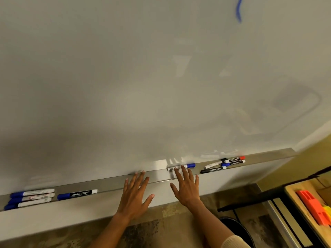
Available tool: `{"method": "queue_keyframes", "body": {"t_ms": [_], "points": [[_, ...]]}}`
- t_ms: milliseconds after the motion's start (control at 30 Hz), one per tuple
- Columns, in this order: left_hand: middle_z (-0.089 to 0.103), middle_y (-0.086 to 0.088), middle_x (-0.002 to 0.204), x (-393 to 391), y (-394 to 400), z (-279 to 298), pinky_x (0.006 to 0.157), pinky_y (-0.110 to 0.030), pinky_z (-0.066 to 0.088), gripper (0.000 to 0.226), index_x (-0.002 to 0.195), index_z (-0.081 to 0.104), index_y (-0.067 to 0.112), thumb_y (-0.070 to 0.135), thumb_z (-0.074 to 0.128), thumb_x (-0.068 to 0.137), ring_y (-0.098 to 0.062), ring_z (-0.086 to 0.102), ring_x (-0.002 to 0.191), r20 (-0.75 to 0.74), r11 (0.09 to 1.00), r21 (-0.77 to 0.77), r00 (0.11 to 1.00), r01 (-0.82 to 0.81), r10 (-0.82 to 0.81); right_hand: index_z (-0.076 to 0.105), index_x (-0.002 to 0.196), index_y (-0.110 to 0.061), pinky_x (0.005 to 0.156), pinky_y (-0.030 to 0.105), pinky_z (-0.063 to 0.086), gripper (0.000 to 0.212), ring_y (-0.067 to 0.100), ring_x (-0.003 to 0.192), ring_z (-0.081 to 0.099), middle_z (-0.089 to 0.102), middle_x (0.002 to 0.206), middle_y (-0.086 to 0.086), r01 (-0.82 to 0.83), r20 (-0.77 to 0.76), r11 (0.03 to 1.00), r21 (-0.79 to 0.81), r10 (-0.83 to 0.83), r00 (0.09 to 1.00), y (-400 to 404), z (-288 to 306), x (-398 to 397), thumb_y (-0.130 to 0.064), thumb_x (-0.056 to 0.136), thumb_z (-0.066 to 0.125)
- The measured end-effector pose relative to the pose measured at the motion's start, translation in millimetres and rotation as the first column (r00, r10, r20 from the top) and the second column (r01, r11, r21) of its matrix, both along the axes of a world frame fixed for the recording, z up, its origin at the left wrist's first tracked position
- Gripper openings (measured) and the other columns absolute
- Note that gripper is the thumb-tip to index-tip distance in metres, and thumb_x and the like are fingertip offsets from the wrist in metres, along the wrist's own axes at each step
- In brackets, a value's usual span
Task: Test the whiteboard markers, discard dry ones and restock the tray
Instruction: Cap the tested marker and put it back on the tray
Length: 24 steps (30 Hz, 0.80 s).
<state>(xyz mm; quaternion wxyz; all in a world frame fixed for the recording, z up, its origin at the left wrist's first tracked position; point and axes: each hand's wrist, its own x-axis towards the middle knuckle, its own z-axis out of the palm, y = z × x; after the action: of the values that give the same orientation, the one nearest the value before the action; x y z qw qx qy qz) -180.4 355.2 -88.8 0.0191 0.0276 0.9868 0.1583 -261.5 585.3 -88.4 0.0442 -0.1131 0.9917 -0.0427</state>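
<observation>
A long metal marker tray (111, 183) runs under the whiteboard (125, 77). At its left end lie three blue-capped markers (30, 198), with one more blue-capped marker (77, 194) beside them. A single blue-capped marker (186, 165) lies in the middle. Several markers (223, 164) with black, blue and red caps lie at the right. My left hand (136, 196) hovers over the tray with fingers spread, holding nothing. My right hand (186, 187) is spread too, its fingertips just short of the middle marker.
A blue stroke (239, 9) marks the board's top right. A black bin (238, 230) stands on the floor below my right arm. At the right a wooden surface (293, 199) holds an orange object (313, 206), behind a black bar (265, 196).
</observation>
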Motion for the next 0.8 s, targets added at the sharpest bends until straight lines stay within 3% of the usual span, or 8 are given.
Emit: {"method": "queue_keyframes", "body": {"t_ms": [233,267,367,500,600,700,800], "points": [[0.006,0.001,0.164,-11.5,44.7,3.0,0.117,-0.039,-0.003,0.075,0.154,0.019,0.029,0.07,0.028,0.092,-0.019,-0.001,0.151,0.045,0.997,-0.006,0.996,-0.072,0.072,0.052,0.136,-0.031,0.092,0.061,0.048,0.065,0.032,0.121,0.063,0.061,0.137,0.003,-0.041,0.102,0.998,0.039,0.037,0.994,40.9,-3.7,-30.1,-0.062,0.099,0.008],[0.005,0.001,0.164,-11.9,50.1,3.0,0.117,-0.039,-0.004,0.075,0.154,0.019,0.029,0.071,0.027,0.092,-0.02,-0.001,0.151,0.047,0.997,-0.005,0.995,-0.083,0.083,0.054,0.134,-0.031,0.092,0.061,0.049,0.059,0.032,0.119,0.064,0.063,0.134,0.002,-0.057,0.103,0.997,0.046,0.052,0.993,44.1,-3.6,-31.7,-0.061,0.1,0.016],[0.006,0.002,0.164,-11.0,63.6,0.0,0.117,-0.039,-0.005,0.075,0.154,0.02,0.029,0.071,0.028,0.092,-0.019,0.0,0.15,0.062,0.994,0.003,0.992,-0.111,0.111,0.061,0.126,-0.028,0.092,0.062,0.049,0.045,0.031,0.118,0.063,0.064,0.128,0.001,-0.143,0.036,0.988,0.054,0.142,0.989,48.9,-0.6,-37.8,-0.047,0.086,0.069],[0.001,0.004,0.163,-4.0,77.9,-3.4,0.122,-0.044,-0.004,0.079,0.154,0.017,0.03,0.076,0.019,0.089,-0.02,-0.001,0.151,0.082,0.99,0.006,0.987,-0.139,0.138,0.07,0.113,-0.024,0.094,0.063,0.048,0.053,0.03,0.109,0.066,0.069,0.112,0.002,-0.168,0.05,0.984,0.056,0.165,0.985,49.6,2.4,-49.6,-0.02,0.064,0.09],[-0.009,0.006,0.161,-0.1,84.2,3.3,0.121,-0.044,-0.005,0.086,0.152,0.005,0.034,0.082,0.002,0.081,-0.018,-0.01,0.15,0.07,0.988,0.012,0.986,-0.154,0.153,0.072,0.108,-0.025,0.102,0.062,0.04,0.056,0.03,0.112,0.064,0.068,0.116,0.002,-0.184,0.058,0.98,0.079,0.18,0.982,49.8,-0.9,-59.4,-0.008,0.058,0.091],[-0.014,0.008,0.16,4.2,84.7,11.4,0.121,-0.042,-0.006,0.091,0.151,0.0,0.035,0.085,-0.008,0.075,-0.015,-0.016,0.148,0.094,0.985,0.022,0.981,-0.172,0.169,0.073,0.094,-0.031,0.1,0.058,0.043,0.047,0.026,0.104,0.066,0.07,0.111,-0.002,-0.201,0.051,0.973,0.109,0.196,0.979,44.4,-3.1,-67.0,-0.016,0.055,0.095],[-0.008,0.01,0.161,7.0,81.7,13.8,0.121,-0.038,-0.005,0.095,0.153,0.01,0.032,0.085,-0.005,0.076,-0.015,-0.01,0.149,0.104,0.979,0.072,0.977,-0.193,0.185,0.071,0.109,-0.029,0.112,0.055,0.029,0.031,0.027,0.122,0.055,0.061,0.13,-0.001,-0.242,0.072,0.969,0.058,0.237,0.969,39.9,-1.0,-71.0,-0.017,0.081,0.078]]}}
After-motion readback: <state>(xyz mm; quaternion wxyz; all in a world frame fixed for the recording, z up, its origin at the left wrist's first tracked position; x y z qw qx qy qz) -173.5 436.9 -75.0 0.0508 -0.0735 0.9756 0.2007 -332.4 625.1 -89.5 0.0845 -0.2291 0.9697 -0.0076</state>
